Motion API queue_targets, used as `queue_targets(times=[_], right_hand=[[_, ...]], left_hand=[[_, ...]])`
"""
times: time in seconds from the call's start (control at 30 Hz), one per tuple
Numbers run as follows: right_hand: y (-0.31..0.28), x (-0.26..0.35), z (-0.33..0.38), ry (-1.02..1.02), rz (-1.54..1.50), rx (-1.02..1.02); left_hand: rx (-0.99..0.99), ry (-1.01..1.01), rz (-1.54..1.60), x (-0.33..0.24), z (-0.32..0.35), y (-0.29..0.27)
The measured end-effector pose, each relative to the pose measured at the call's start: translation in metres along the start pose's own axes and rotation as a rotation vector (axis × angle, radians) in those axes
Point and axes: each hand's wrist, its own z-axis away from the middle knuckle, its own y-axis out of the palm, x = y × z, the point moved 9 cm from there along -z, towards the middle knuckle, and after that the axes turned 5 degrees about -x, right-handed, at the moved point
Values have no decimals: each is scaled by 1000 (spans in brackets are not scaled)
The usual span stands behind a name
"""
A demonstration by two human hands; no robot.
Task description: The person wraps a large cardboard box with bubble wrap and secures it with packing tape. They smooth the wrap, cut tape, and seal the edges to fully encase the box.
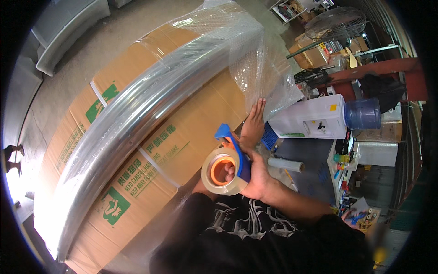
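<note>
So far I am wrapping the box (pixel 191 132): a clear film band is lying across it, but the bubble wrap (pixel 260 68) above my fingers is hanging loose, untaped. I am pressing my left hand (pixel 253 125) flat and open against the box edge, while my right hand (pixel 258 176) is closing around the tape gun (pixel 226 164).

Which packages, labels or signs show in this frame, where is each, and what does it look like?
Large cardboard box: centre-left, brown, white straps, part-covered in clear plastic wrap.
Green labels: on the box's face, green pictograms and lettering.
Small cartons: upper right, brown, stacked.
Yellow sticker: on the white water dispenser, small, square.
</note>
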Motion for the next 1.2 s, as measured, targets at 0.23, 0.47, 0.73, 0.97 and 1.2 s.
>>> queue_targets(times=[0.23,0.47,0.73,0.97,1.2], right_hand=[[15,-15,-13,-22,66,112],[18,-21,-15,-54,75,72],[21,-44,-23,39,13,238],[12,-50,-35,70,42,157],[18,-30,-36,196,92,266]], left_hand=[[-192,-208,481,11,43,-48],[-330,-417,549,10,110,-94],[-186,-566,510,41,110,-84],[-18,-682,350,62,113,-53],[399,-479,-367,51,118,-28]])
